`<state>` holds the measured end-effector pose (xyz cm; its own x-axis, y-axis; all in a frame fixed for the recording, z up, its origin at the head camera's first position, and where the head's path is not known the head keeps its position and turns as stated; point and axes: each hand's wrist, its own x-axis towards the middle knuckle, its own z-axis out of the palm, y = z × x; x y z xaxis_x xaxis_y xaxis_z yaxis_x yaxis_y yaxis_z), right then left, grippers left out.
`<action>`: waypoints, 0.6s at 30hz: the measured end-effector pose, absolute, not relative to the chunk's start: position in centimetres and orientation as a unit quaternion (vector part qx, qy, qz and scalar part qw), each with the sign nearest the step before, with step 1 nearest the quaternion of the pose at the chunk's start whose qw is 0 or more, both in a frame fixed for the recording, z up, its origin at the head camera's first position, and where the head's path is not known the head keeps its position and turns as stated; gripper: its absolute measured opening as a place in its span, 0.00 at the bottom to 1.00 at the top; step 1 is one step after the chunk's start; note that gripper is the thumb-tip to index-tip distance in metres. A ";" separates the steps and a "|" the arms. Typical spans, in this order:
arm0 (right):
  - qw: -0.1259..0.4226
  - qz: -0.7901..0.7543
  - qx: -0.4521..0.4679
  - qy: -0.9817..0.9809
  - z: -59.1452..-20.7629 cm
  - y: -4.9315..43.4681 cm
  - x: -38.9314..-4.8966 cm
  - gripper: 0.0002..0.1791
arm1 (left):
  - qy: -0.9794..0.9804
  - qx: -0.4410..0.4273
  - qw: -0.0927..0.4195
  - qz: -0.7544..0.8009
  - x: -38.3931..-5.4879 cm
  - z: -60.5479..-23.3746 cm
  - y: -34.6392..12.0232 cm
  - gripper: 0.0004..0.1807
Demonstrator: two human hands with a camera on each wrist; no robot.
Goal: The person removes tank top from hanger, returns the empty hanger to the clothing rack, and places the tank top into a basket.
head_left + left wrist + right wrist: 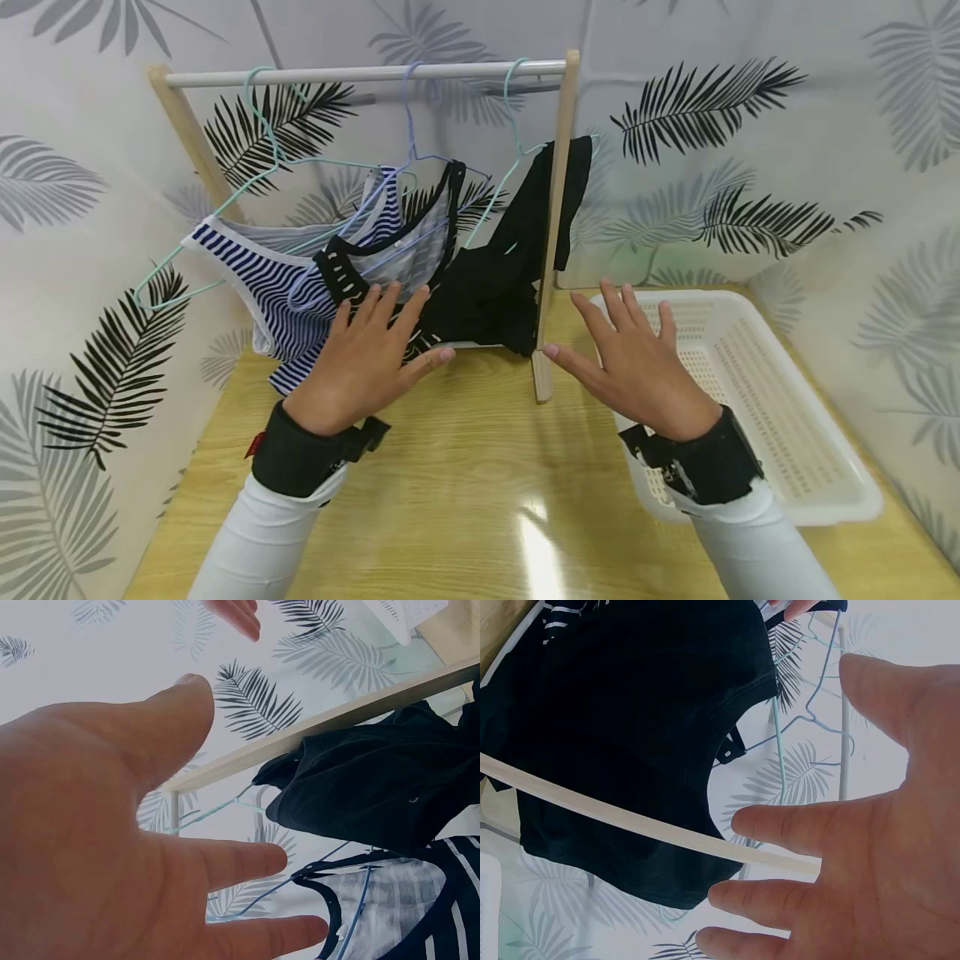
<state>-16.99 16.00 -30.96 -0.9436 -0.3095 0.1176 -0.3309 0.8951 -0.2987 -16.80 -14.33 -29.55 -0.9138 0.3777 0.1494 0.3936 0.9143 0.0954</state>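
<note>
Both hands are spread with straight fingers and hold nothing. My left hand [360, 362] hovers in front of the hanging clothes, hiding part of them. My right hand [637, 362] is held between the rack's right post and the basket. From the rack [360, 77] hang three garments on wire hangers: a blue-and-white striped top [262, 279] at left, a black-trimmed top with white dashes [341, 271] in the middle, and a plain black garment [480, 287] at right. In the right wrist view the black garment [645, 712] hangs behind the wooden post.
A white perforated plastic basket [795, 392] stands on the right of the wooden table [465, 483]. The rack's right post [558, 183] stands near the basket's left side. Leaf-patterned cloth [712, 108] covers the walls behind and beside the table.
</note>
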 end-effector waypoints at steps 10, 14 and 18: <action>0.034 0.173 0.169 -0.970 -31.0 15.4 -17.1 0.46 | -0.973 -0.210 0.070 -0.071 -16.5 -29.6 -14.6 0.45; 0.048 0.184 0.176 -0.966 -31.1 14.6 -17.1 0.45 | -0.972 -0.208 0.074 -0.080 -16.6 -29.8 -14.7 0.45; 0.063 0.208 0.189 -0.958 -31.5 13.1 -16.8 0.44 | -0.969 -0.212 0.071 -0.102 -16.6 -30.6 -14.3 0.45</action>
